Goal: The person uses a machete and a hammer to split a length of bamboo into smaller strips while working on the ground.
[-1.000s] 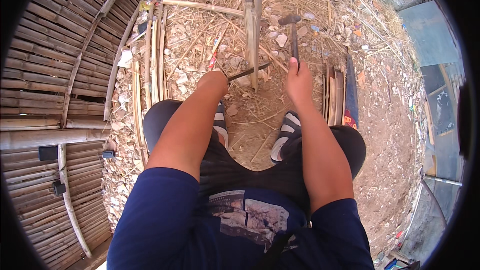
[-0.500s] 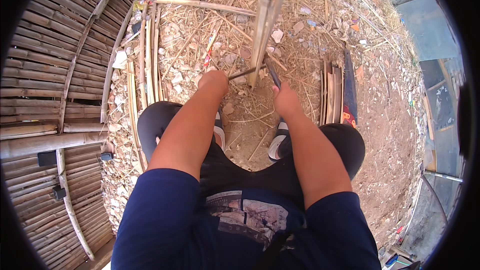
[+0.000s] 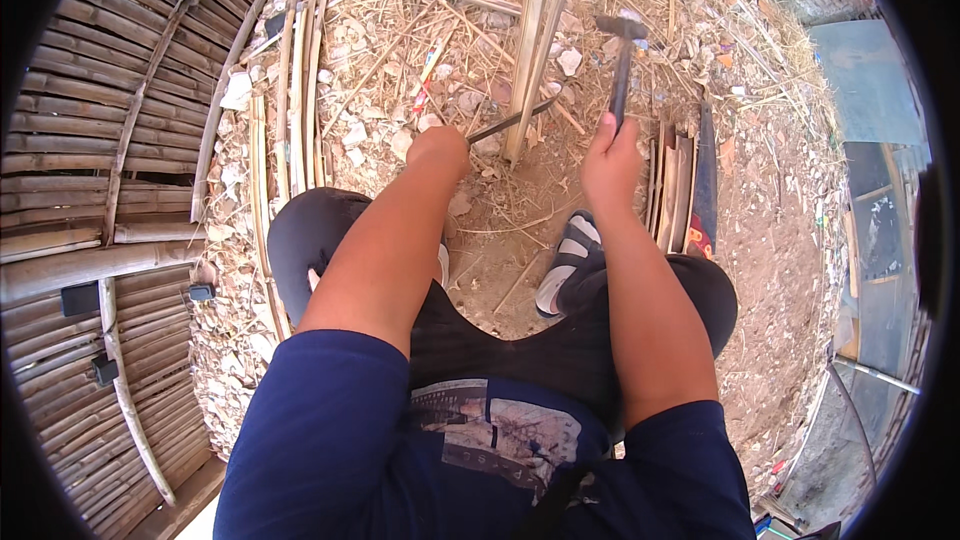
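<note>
My left hand (image 3: pixel 440 152) is closed around the handle end of a long dark-bladed knife (image 3: pixel 490 128). The blade runs to the right across the lower part of an upright bamboo pole (image 3: pixel 530 50), which is split lengthwise into two strips above the blade. Just beyond the pole's right side the knife's tip sticks out. My right hand (image 3: pixel 611 165) grips a hammer (image 3: pixel 621 75) by its dark handle, with the head raised to the right of the pole, apart from pole and knife. The pole's lower end stands on the ground between my feet.
Split bamboo strips (image 3: pixel 297 90) lie at the left beside a bamboo slat wall (image 3: pixel 90 140). To the right are more bamboo pieces (image 3: pixel 670 175) and a handsaw (image 3: pixel 705 170) with a red and orange handle. Straw, stones and scraps litter the ground.
My right hand has lifted the hammer up and to the right, away from the knife and pole. The knife still lies across the pole in my left hand. My right foot has shifted slightly.
</note>
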Motion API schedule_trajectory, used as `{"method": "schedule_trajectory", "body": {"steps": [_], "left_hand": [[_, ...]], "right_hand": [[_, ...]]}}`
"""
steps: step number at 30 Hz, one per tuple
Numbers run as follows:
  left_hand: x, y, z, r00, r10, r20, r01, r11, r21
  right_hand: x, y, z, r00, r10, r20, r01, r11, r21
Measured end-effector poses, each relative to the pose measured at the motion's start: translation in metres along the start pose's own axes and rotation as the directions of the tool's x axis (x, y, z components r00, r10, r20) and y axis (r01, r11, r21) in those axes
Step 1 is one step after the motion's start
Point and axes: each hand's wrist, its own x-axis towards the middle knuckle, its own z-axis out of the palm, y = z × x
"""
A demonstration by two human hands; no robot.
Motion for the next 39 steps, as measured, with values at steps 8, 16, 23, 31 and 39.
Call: {"method": "schedule_trajectory", "body": {"steps": [8,16,23,31,39], "left_hand": [[0.01,-0.003,0.002,0.999,0.028,0.023,-0.029,0.998,0.054],[-0.013,0.004,-0.013,0.997,-0.074,0.013,0.075,0.993,-0.088],[0.0,0.006,0.002,0.993,-0.116,0.015,0.117,0.987,-0.112],[0.077,-0.022,0.068,0.976,0.196,-0.092,-0.188,0.978,0.09],[0.032,0.005,0.025,0.981,0.186,0.061,-0.19,0.98,0.051]], "right_hand": [[-0.026,0.135,0.044,0.478,0.242,0.845,0.526,0.691,-0.496],[0.03,0.016,0.005,0.98,0.107,0.168,-0.075,0.98,-0.184],[-0.004,0.043,0.026,0.93,0.174,0.325,-0.066,0.946,-0.318],[0.014,0.057,0.034,0.956,0.149,0.253,-0.087,0.966,-0.243],[0.0,0.038,0.016,0.994,0.059,0.094,-0.042,0.985,-0.169]]}}
